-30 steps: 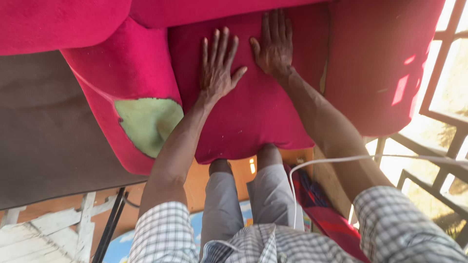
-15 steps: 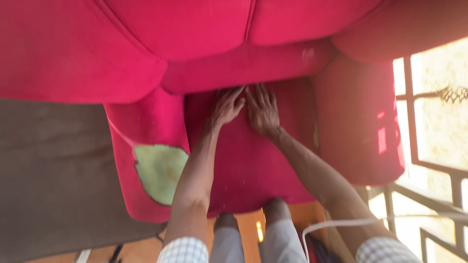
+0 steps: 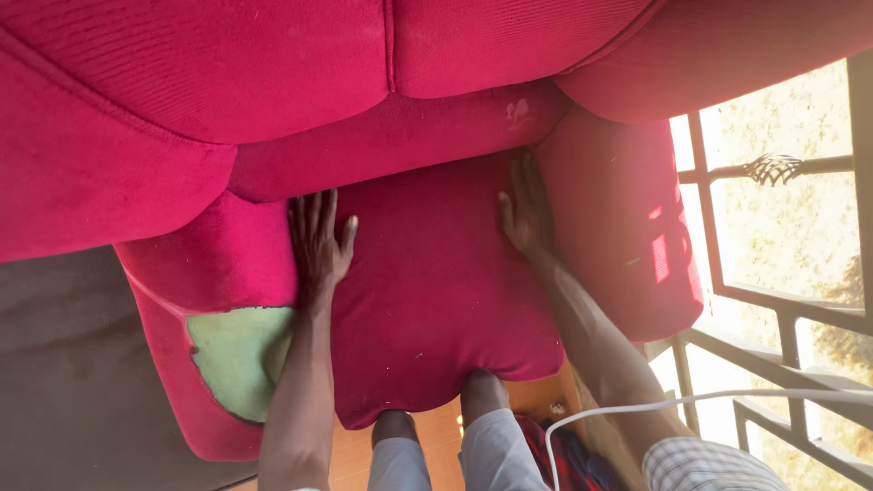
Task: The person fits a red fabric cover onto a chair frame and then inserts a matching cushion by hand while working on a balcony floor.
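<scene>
Head view looks down on a red armchair, with the seat cushion (image 3: 436,300) lying in the seat well between the two armrests. The left hand (image 3: 318,238) lies flat along the cushion's left edge, fingers together and stretched out, pressed into the seam beside the left armrest (image 3: 232,259). The right hand (image 3: 523,214) lies flat at the cushion's far right corner, against the right armrest (image 3: 627,227). Neither grip closes on anything: both hands are open, palms down on the fabric.

A second ago the hands lay side by side near the cushion's middle, and half a second ago they were almost touching at its back edge, under the backrest (image 3: 300,91). Now they have spread well apart, one to each side. I judge from this that the pushing toward the back is over and the work has gone to the sides, tucking the cushion's edges down between the armrests.

The cushion sits back against the lower backrest roll, and its front edge bulges out over the person's knees (image 3: 482,400). The left armrest's front is torn, showing pale green foam (image 3: 236,359). A white cable (image 3: 691,400) crosses the right forearm. To the right stands a metal window grille (image 3: 773,300) with bright daylight behind it; a dark floor (image 3: 64,373) lies to the left.
</scene>
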